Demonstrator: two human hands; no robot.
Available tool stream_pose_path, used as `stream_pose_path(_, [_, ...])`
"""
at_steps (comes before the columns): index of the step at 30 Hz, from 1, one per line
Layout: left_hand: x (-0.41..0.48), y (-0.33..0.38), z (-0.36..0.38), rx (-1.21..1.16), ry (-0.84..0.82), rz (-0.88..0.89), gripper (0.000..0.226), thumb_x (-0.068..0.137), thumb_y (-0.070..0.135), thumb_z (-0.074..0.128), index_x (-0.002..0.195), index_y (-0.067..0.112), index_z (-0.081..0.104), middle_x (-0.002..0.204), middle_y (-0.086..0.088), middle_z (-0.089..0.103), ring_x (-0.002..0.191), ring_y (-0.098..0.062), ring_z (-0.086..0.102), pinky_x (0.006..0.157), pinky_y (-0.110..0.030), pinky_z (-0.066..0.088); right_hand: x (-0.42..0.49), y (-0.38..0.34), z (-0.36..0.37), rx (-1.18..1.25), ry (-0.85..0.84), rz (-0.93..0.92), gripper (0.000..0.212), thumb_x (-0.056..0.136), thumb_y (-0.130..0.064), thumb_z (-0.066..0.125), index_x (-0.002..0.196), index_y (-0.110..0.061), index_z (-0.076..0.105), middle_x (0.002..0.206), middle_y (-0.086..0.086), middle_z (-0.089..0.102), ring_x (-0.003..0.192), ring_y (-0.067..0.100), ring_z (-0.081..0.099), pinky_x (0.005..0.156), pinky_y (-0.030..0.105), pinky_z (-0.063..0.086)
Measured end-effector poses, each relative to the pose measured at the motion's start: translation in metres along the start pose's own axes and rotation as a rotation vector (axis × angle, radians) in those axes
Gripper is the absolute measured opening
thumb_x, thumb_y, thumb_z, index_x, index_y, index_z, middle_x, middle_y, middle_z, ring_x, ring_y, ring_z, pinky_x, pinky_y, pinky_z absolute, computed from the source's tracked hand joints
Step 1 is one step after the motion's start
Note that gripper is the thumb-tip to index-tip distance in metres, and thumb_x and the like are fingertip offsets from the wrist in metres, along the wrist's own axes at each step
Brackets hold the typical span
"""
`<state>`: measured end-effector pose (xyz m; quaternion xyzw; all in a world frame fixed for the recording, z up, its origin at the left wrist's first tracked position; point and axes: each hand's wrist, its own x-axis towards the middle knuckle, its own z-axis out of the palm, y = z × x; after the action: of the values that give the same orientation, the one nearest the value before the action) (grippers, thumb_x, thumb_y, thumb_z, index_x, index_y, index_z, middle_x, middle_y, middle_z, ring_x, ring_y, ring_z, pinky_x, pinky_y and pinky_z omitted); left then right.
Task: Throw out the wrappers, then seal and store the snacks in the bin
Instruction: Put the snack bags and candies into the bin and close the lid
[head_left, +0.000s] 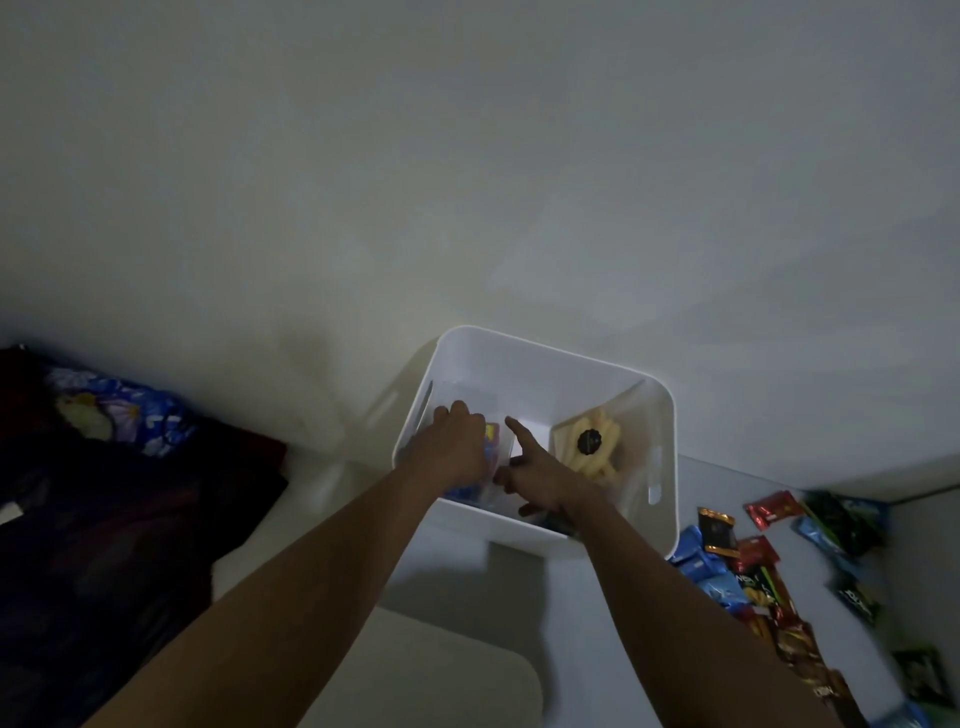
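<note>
A white plastic bin (566, 358) with cut-out handles stands against the wall. Both my hands reach inside it. My left hand (457, 441) is curled over a clear bag with blue and yellow snack packets (491, 434) at the bin's left side. My right hand (535, 475) rests beside it with the index finger stretched out; what it holds, if anything, is hidden. A clear bag of pale yellow snacks (597, 447) with a dark round clip on top leans in the bin's right side.
Several loose snack packets (753, 566), blue, red, green and dark, lie scattered on the pale surface right of the bin. A dark cloth and a blue flowered fabric (130, 410) sit at the left. A pale cushion-like edge (441, 675) lies below my arms.
</note>
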<state>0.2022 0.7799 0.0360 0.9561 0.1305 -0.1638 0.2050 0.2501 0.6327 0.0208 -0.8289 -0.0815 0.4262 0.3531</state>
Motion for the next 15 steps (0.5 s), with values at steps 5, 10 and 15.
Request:
stream_pose_path(5, [0.002,-0.006,0.005,-0.091,-0.027,-0.074,0.063,0.079,0.036,0.07,0.133,0.011,0.048,0.126,-0.01,0.044,0.116,-0.03,0.048,0.091,-0.043,0.05,-0.001,0.001,0.001,0.018,-0.008,0.017,0.078,0.092,-0.016,0.053,0.153,-0.046,0.014,0.108,0.003,0.061,0.092,0.02,0.057,0.07,0.035,0.052])
stream_pose_path(10, [-0.008,-0.002,0.001,-0.107,-0.016,-0.084,0.06,0.081,0.027,0.073,0.133,0.012,0.047,0.127,-0.008,0.049,0.115,-0.029,0.053,0.095,-0.043,0.052,-0.008,0.0,-0.002,0.055,0.042,0.007,0.073,0.094,-0.012,0.049,0.152,-0.044,0.019,0.093,0.014,0.06,0.082,0.026,0.056,0.061,0.032,0.047])
stream_pose_path(15, [-0.024,0.015,-0.009,-0.081,0.034,-0.034,0.039,0.086,0.024,0.069,0.124,0.021,0.058,0.128,-0.002,0.056,0.113,-0.025,0.057,0.101,-0.046,0.05,-0.04,-0.001,-0.023,0.031,0.149,-0.127,0.068,0.095,-0.009,0.048,0.153,-0.033,0.021,0.096,0.005,0.053,0.086,0.026,0.054,0.077,0.043,0.053])
